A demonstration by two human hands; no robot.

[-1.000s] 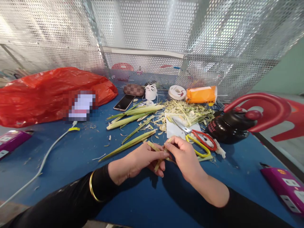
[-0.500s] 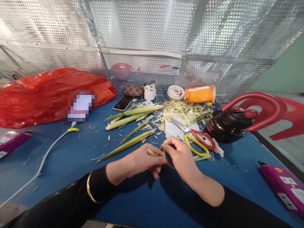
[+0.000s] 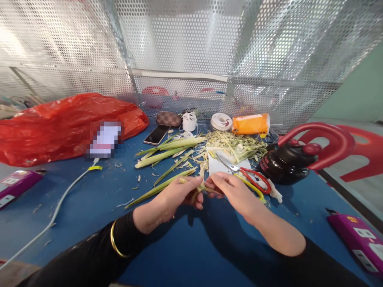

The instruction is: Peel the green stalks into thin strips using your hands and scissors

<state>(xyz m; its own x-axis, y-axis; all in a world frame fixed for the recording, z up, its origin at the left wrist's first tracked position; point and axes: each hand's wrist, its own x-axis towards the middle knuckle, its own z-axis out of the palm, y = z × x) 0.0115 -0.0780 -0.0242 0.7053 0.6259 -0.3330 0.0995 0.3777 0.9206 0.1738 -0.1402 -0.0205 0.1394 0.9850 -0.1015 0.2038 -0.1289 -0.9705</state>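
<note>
Closed around a pale yellow-green leaf strip [image 3: 206,188], my left hand [image 3: 176,195] has bits of it sticking out between thumb and fingers. My right hand [image 3: 230,191] pinches the strip's other end, just to the right. The strip looks folded or knotted, though fingers hide part of it. Beyond my left hand lie several green leaf stalks [image 3: 170,153], one long leaf [image 3: 161,189] closest to it. Scissors [image 3: 248,173] with red and yellow handles rest beyond my right hand, partly on a white paper [image 3: 214,165].
A heap of plant shreds [image 3: 239,141] lies at the back, near an orange packet [image 3: 250,124] and a ribbon spool [image 3: 221,121]. On the right stands a black jug [image 3: 284,163] with a red handle. A red plastic bag [image 3: 60,127], phone [image 3: 156,134] and white cable [image 3: 61,199] occupy the left.
My right hand has shifted slightly right, its fingers now lower and more stretched along the strip. My left thumb has risen, and more strip shows between the hands.
</note>
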